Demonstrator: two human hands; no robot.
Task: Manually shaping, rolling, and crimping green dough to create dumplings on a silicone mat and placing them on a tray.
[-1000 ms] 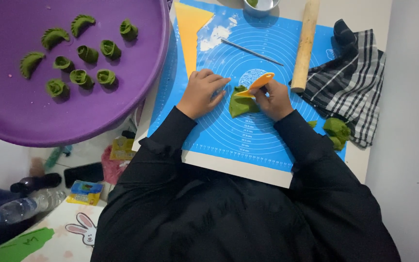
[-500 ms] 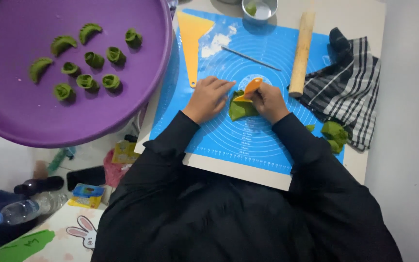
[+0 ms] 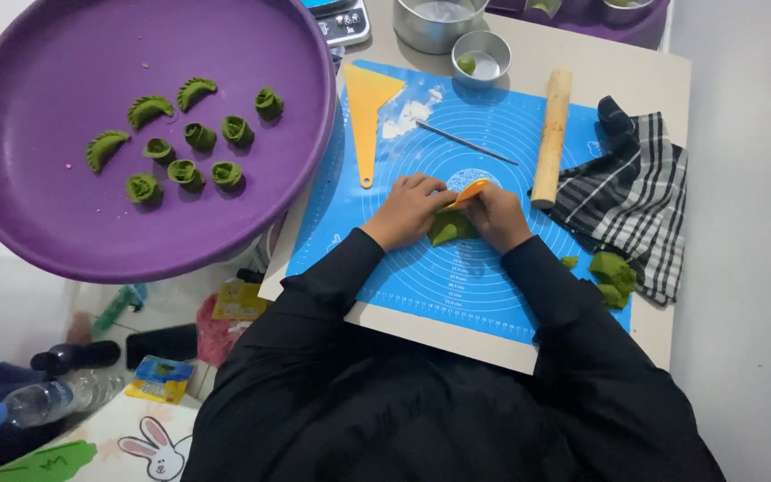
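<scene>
Both hands meet over the middle of a blue silicone baking mat [image 3: 421, 277]. My left hand [image 3: 410, 211] presses on a piece of green dough [image 3: 450, 230] that lies on the mat between the hands. My right hand [image 3: 496, 216] holds a small orange cutter [image 3: 468, 191] against the dough's upper edge. Most of the dough is hidden under my fingers.
A big purple tray [image 3: 64, 223] at the left holds several shaped green dumplings [image 3: 185, 134]. On the mat lie a yellow scraper [image 3: 368, 112] and a thin metal stick [image 3: 466, 143]. A wooden rolling pin [image 3: 551, 136], checked cloth [image 3: 635, 201], dough scraps [image 3: 611, 275] and metal bowls [image 3: 481, 55] are nearby.
The hands stay together on the dough, with small finger movements. The camera view has shifted, so the mat and tray sit lower in the picture.
</scene>
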